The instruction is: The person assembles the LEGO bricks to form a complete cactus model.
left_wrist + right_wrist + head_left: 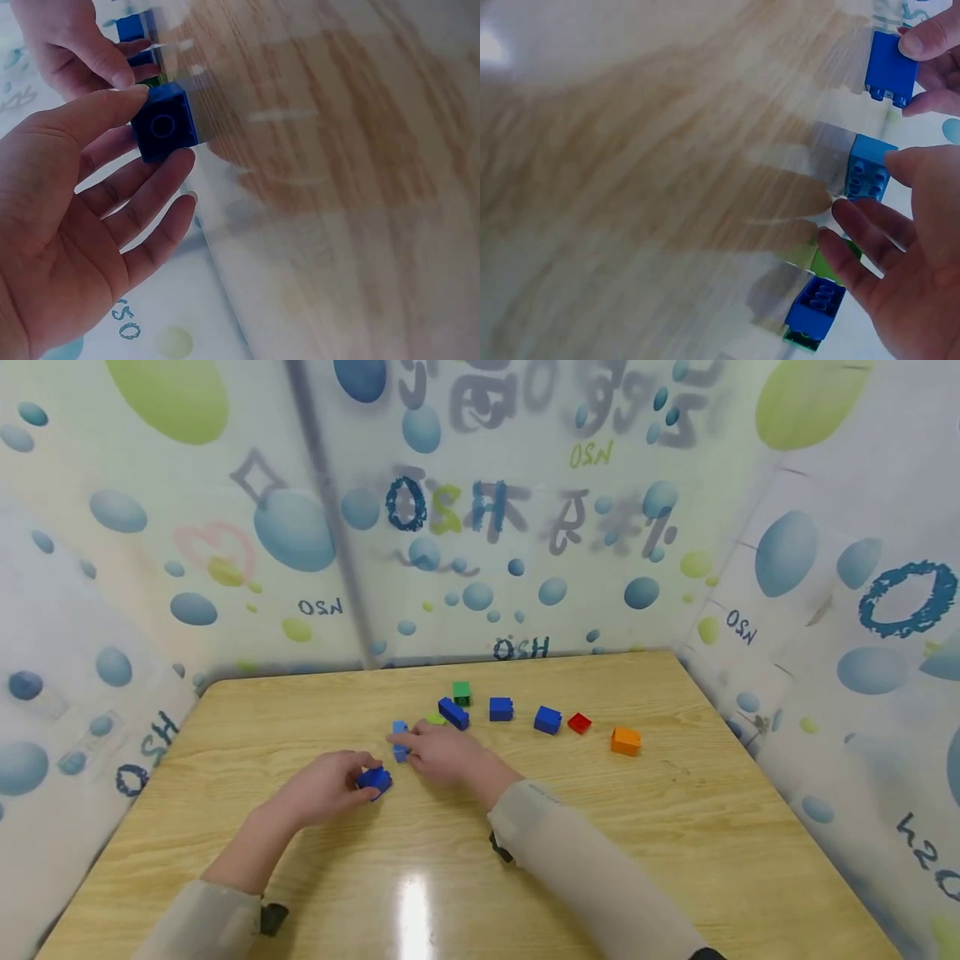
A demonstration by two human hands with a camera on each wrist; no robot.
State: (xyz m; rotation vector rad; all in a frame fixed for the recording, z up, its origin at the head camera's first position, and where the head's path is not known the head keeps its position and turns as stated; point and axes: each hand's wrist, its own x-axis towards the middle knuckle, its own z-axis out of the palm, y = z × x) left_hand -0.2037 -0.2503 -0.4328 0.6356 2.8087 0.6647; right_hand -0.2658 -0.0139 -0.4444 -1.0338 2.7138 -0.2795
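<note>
My left hand (330, 785) pinches a dark blue toy building brick (374, 782) between thumb and fingers, near the middle left of the table. Its hollow underside with a round tube faces the left wrist camera, where the brick (165, 124) looks tilted. Just to the right, my right hand (446, 753) holds a light blue brick (400, 742), its thumb at one end and fingers at the other. Studs of that light blue brick (868, 171) show in the right wrist view. A lime green piece (435, 719) lies close behind the right hand, partly covered by it.
Behind the hands on the wooden table (570, 843) lie a long dark blue brick (453, 713) and a green brick (461, 693). Rightward are two dark blue bricks (501, 709), a small red piece (579, 723) and an orange brick (626, 742). Patterned walls (480, 610) border the table.
</note>
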